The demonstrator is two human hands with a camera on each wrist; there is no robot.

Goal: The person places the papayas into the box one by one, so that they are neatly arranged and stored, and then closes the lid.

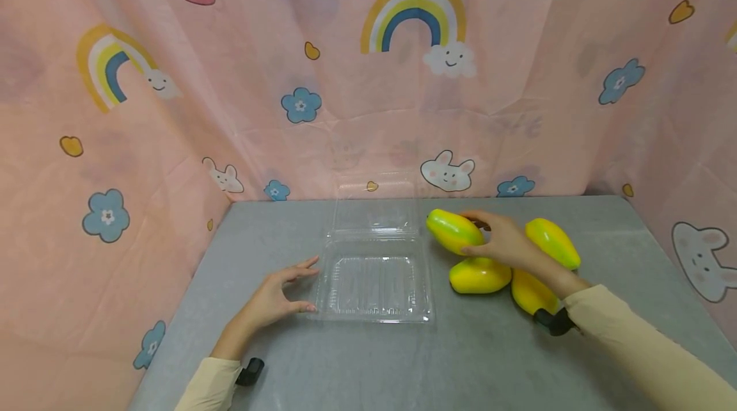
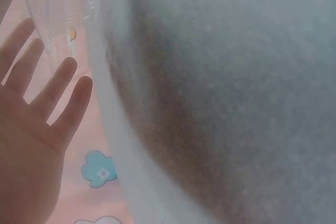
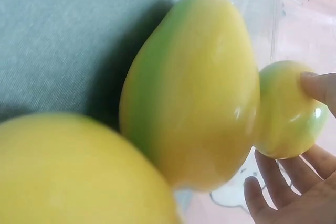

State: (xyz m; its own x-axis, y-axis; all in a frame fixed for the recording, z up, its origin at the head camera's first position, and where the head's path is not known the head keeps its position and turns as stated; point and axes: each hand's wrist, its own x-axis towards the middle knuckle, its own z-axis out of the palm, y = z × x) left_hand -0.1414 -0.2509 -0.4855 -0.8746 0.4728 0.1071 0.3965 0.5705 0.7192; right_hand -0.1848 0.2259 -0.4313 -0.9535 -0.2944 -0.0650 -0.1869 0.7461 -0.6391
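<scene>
My right hand grips a yellow-green papaya, thumb on one side and fingers on the other; the right wrist view shows this papaya between thumb and fingertips. Just in front of it lies a second papaya. A clear plastic clamshell box sits at the middle of the table, its lid folded back toward the curtain. Beside the box's left edge is my left hand, fingers extended and thumb spread, fingertips right at the rim. In the left wrist view the left hand holds nothing.
Two more papayas lie by my right forearm, one behind it and one partly under it. The grey table meets a pink patterned curtain at the back and sides. A black wrist strap shows at the right cuff.
</scene>
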